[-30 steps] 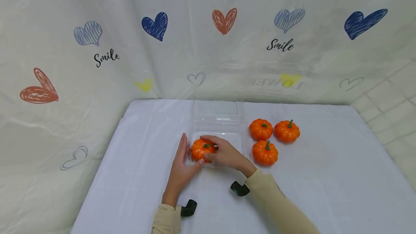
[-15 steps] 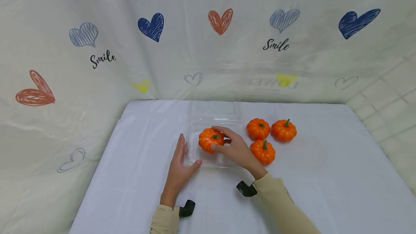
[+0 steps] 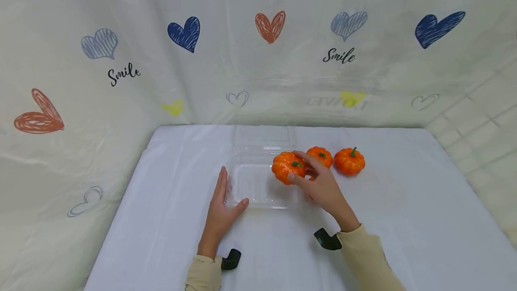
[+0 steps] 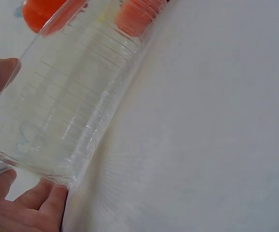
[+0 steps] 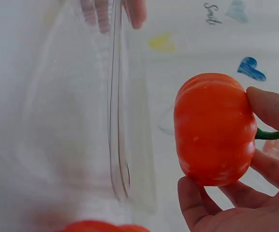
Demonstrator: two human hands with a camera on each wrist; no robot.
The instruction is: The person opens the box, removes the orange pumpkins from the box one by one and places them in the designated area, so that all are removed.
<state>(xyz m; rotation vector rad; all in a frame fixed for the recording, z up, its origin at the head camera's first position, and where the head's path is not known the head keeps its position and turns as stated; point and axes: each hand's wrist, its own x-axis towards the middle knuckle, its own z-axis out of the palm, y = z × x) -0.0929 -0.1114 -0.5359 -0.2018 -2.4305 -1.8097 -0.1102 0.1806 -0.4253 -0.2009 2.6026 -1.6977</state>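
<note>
My right hand [image 3: 323, 188] holds a small orange pumpkin [image 3: 285, 168] with a green stem, thumb on one side and fingers on the other. It is raised over the right part of a clear plastic clamshell container [image 3: 252, 192], whose lid lies back behind the base. In the right wrist view the pumpkin [image 5: 214, 130] hangs beside the container's rim [image 5: 117, 121]. My left hand [image 3: 220, 217] rests along the container's left side, its fingers straight and the thumb at the front edge. The left wrist view shows the fingers [image 4: 40, 203] against a corner of the container [image 4: 66, 96].
Two more orange pumpkins, one [image 3: 321, 156] partly overlapped by my right hand and one [image 3: 349, 161] farther right, sit on the white cloth [image 3: 404, 201]. A third is mostly hidden behind that hand. A pale curtain [image 3: 226, 57] with printed hearts hangs behind the table.
My right hand has lifted the pumpkin from the container's left side and carried it right, toward the other pumpkins. My left hand stays at the container's left side.
</note>
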